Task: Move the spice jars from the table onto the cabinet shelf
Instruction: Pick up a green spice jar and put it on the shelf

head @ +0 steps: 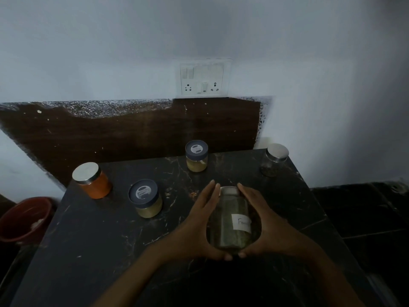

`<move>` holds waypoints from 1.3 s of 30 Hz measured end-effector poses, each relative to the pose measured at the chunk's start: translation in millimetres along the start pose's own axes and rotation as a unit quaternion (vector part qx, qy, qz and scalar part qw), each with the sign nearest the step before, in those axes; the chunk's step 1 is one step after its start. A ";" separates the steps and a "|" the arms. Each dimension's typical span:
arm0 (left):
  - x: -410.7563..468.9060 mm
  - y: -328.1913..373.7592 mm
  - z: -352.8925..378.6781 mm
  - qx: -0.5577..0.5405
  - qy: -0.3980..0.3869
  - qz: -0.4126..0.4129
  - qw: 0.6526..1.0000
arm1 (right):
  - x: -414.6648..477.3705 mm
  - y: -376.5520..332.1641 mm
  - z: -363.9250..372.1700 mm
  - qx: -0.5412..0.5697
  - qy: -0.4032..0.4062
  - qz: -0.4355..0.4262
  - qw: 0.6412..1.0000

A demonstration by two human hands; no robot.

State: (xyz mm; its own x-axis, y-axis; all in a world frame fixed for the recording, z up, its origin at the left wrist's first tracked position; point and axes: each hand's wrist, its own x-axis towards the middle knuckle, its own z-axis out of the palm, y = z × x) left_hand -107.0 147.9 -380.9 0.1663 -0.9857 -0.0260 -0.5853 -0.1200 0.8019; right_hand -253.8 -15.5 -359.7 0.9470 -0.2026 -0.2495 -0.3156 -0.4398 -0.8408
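Clamped clear glass jar of green spice [229, 220], white label, silver lid, between left hand [197, 220] and right hand [265, 220], thumbs nearly touching under its base, over black marble table [88, 240]. Spotted left of left hand orange-filled silver-lidded jar [93, 181], nearer yellow-powder grey-lidded jar [146, 198]; beyond both hands second yellow-powder jar [196, 156]; far past right hand dark-filled silver-lidded jar [274, 160].

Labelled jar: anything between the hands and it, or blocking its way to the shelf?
Nothing stands between them: the left hand and right hand hold the labelled jar by its sides, thumbs meeting under it. The cabinet shelf is not in view, so that path cannot be judged.
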 end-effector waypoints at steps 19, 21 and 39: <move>1.1 3.7 -7.6 0.052 0.034 -0.009 0.998 | 5.1 -10.1 -6.1 -0.069 0.015 -0.038 0.997; 2.5 4.4 -11.6 0.028 0.035 -0.013 0.999 | 5.6 -13.2 -6.0 -0.082 0.012 -0.042 0.996; 14.2 31.3 -46.5 -0.011 0.082 0.027 0.996 | 5.8 -49.2 -47.8 -0.176 0.038 -0.098 0.979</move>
State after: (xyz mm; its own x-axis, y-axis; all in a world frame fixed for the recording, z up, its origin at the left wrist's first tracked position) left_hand -86.0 135.6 -328.4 0.2634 -0.9580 0.1129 -0.5789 -0.0634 0.8129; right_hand -235.6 -36.9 -296.7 0.9884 -0.1425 -0.0528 -0.1424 -0.7479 -0.6483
